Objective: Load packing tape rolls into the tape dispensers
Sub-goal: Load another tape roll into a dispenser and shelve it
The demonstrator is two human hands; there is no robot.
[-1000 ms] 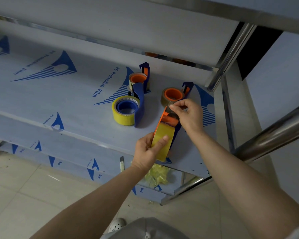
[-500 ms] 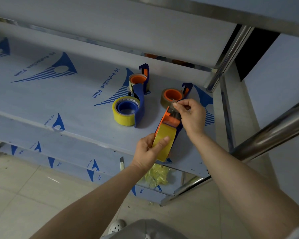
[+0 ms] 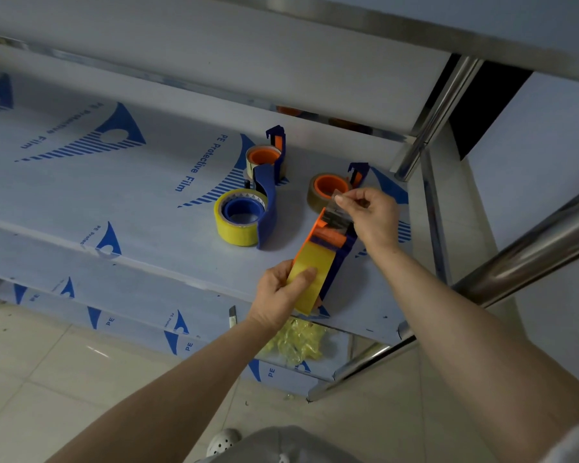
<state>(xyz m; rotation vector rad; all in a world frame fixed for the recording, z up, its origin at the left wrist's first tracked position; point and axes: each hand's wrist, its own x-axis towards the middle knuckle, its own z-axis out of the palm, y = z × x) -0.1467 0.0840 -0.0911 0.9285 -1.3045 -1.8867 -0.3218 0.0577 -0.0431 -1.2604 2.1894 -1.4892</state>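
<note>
Yellow tape roll (image 3: 310, 280) between both hands (image 3: 283, 295)

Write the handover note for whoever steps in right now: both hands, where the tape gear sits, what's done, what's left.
Left hand: grip shut on the yellow tape roll seated in the orange-and-blue dispenser, steadying it on the shelf.
Right hand: pinching the clear tape end above the dispenser's cutter end.
Behind it: a blue dispenser with a yellow roll, and two orange-cored rolls.
Done: roll mounted, tape end pulled up.
Left: apparently finish threading the end and set this dispenser down; whether the others need loading is unclear.
</note>
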